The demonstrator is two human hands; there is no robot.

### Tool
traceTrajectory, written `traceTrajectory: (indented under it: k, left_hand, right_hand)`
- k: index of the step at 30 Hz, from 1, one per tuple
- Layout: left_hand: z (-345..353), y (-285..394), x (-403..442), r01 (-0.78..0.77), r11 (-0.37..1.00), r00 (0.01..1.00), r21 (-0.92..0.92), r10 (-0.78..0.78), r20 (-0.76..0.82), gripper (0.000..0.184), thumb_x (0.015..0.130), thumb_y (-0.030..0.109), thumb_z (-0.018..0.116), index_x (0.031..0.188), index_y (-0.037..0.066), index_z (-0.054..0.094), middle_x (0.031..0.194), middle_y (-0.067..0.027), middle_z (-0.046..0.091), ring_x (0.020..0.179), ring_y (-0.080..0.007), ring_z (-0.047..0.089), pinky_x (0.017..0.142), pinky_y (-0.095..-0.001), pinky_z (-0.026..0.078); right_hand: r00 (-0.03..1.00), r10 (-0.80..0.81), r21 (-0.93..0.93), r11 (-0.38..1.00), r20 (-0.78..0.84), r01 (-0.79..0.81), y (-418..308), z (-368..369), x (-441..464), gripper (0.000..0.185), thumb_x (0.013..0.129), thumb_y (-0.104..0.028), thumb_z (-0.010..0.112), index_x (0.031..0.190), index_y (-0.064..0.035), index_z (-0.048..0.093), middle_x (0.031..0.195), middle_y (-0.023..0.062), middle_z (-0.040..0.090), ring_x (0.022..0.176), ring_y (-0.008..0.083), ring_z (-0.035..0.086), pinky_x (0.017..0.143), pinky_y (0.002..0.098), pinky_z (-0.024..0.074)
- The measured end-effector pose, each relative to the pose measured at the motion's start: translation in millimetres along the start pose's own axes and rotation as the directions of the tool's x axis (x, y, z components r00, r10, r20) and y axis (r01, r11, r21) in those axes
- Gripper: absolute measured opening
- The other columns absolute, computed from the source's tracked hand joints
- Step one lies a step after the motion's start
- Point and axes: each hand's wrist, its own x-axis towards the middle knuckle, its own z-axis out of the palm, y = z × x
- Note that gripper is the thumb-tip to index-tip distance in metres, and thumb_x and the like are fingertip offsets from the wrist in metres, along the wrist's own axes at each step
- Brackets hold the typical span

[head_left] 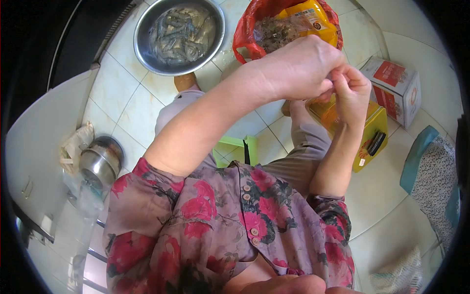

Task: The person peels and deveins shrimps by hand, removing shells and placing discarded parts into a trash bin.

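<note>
My left hand is closed, its back turned up, and meets my right hand at the fingertips. The right fingers are pinched together too. Whatever lies between them is hidden by the fingers. Both hands are held up near the rim of a red plastic bag, which contains a heap of greyish shells and scraps and a yellow packet. Farther left, a round steel basin stands on the floor with several grey shrimp in it.
A yellow oil container stands by my right forearm, beside a white and red carton. Between my legs is a light green plastic stool. Steel pots sit at the left, and a patterned cloth item at the right.
</note>
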Motion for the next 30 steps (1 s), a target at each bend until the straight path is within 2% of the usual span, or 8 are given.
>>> traceTrajectory:
  k: [1, 5, 7, 9, 18, 24, 26, 30]
  left_hand:
    - [0.6, 0.0, -0.3, -0.042, 0.999, 0.999, -0.024, 0.042, -0.032, 0.012, 0.073, 0.008, 0.063, 0.082, 0.0, 0.063, 0.076, -0.0164, 0.065, 0.074, -0.0318, 0.065, 0.066, -0.0385, 0.051]
    - [3.8, 2.2, -3.3, 0.021, 0.999, 0.999, 0.032, -0.02, -0.026, 0.009, 0.072, 0.007, 0.062, 0.08, 0.002, 0.064, 0.073, -0.0158, 0.065, 0.073, -0.0328, 0.065, 0.067, -0.0404, 0.051]
    - [6.9, 7.0, -3.5, 0.139, 0.975, 0.989, 0.172, -0.145, 0.023, 0.007, 0.071, 0.007, 0.063, 0.077, 0.004, 0.066, 0.071, -0.0176, 0.065, 0.073, -0.0341, 0.066, 0.067, -0.0419, 0.052]
    - [5.6, 5.3, -6.0, 0.152, 0.971, 0.987, 0.186, -0.16, 0.028, 0.007, 0.072, 0.008, 0.062, 0.075, 0.004, 0.067, 0.07, -0.0193, 0.064, 0.072, -0.0351, 0.066, 0.066, -0.0424, 0.053]
    - [5.1, -2.2, -3.0, 0.149, 0.986, 0.987, 0.069, -0.144, -0.073, 0.006, 0.072, 0.009, 0.063, 0.073, 0.002, 0.065, 0.068, -0.0191, 0.063, 0.07, -0.0359, 0.065, 0.063, -0.0431, 0.051]
    - [-0.6, -6.3, -4.8, 0.083, 0.994, 0.994, 0.065, -0.077, -0.079, 0.01, 0.074, 0.01, 0.062, 0.079, 0.002, 0.065, 0.073, -0.0191, 0.064, 0.074, -0.0359, 0.064, 0.067, -0.0426, 0.051]
    - [-3.2, -5.4, -4.7, 0.088, 0.987, 0.995, 0.131, -0.08, -0.066, 0.012, 0.075, 0.011, 0.062, 0.083, 0.002, 0.065, 0.076, -0.0177, 0.065, 0.076, -0.0345, 0.064, 0.069, -0.0411, 0.051]
    - [-6.2, -6.6, -6.2, 0.032, 0.984, 0.999, 0.177, -0.033, 0.006, 0.014, 0.076, 0.01, 0.062, 0.088, 0.002, 0.064, 0.081, -0.0157, 0.065, 0.078, -0.0325, 0.064, 0.071, -0.0397, 0.051]
  right_hand:
    - [1.0, -0.006, 0.035, 0.999, -0.013, 0.007, -0.2, 0.0, 0.3, 0.01, 0.087, -0.001, 0.058, 0.091, 0.0051, 0.065, 0.07, 0.0055, 0.065, 0.051, 0.0101, 0.058, 0.047, 0.0221, 0.0476]
    - [0.998, -0.033, 0.0, 0.999, -0.054, 0.033, 6.8, -5.4, 2.7, 0.011, 0.088, 0.0, 0.056, 0.091, 0.006, 0.065, 0.07, 0.0054, 0.065, 0.053, 0.0099, 0.058, 0.048, 0.022, 0.0481]
    - [0.989, -0.119, -0.149, 0.983, -0.091, 0.105, 9.4, -1.9, 2.6, 0.012, 0.089, 0.001, 0.055, 0.093, 0.0071, 0.065, 0.071, 0.0053, 0.064, 0.054, 0.0096, 0.058, 0.048, 0.0217, 0.0482]
    - [0.986, -0.139, -0.222, 0.968, -0.094, 0.115, 12.4, 4.5, 1.9, 0.013, 0.089, 0.002, 0.054, 0.094, 0.0077, 0.064, 0.071, 0.0054, 0.064, 0.055, 0.0097, 0.058, 0.048, 0.0221, 0.0484]
    - [0.989, -0.106, 0.055, 0.992, -0.101, 0.112, 17.6, 3.1, 9.4, 0.016, 0.093, -0.005, 0.053, 0.099, 0.0073, 0.063, 0.071, 0.0063, 0.064, 0.055, 0.0108, 0.059, 0.048, 0.0219, 0.0473]
    - [0.988, -0.145, -0.055, 0.988, 0.047, 0.147, 2.3, -1.1, 7.4, 0.019, 0.094, -0.009, 0.053, 0.099, 0.0069, 0.062, 0.071, 0.0081, 0.065, 0.056, 0.0124, 0.06, 0.05, 0.0215, 0.0469]
    - [0.987, -0.085, -0.103, 0.99, 0.139, 0.1, -1.0, -6.4, 9.4, 0.017, 0.093, -0.007, 0.054, 0.099, 0.0067, 0.062, 0.072, 0.0102, 0.066, 0.058, 0.0136, 0.063, 0.051, 0.0223, 0.0489]
    - [0.982, -0.01, -0.041, 0.999, 0.187, 0.018, -2.0, -7.5, 11.5, 0.014, 0.09, -0.003, 0.057, 0.098, 0.007, 0.062, 0.071, 0.0103, 0.067, 0.062, 0.0158, 0.067, 0.053, 0.0232, 0.0529]
